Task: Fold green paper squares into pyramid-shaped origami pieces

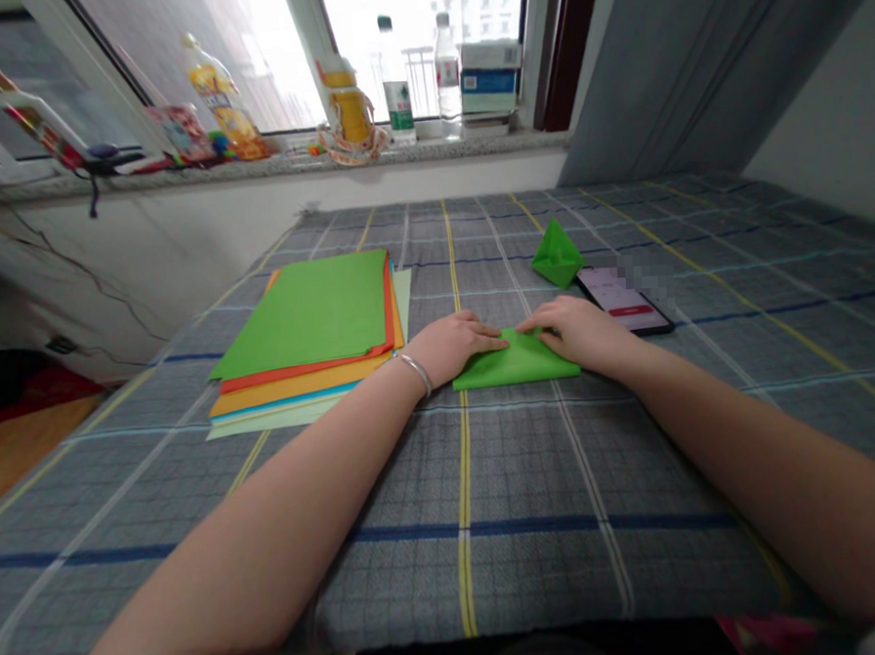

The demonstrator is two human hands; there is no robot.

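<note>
On the checked cloth (514,460), a paper stack (319,309) lies left of the folded green paper (520,364), where my left hand (454,346) rests, clamped or not I cannot tell, and my right hand (579,332) sits, thumb and forefinger apart, with a phone (613,295) and a green pyramid (555,253) beyond that paper's right end.

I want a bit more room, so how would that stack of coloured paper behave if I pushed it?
The paper stack will probably fan apart rather than move as one, since its edges are uneven. The top green sheet would likely flop if lifted, looking thin and broad. Tipping seems unlikely, as the stack lies flat on the checked cloth.
</note>
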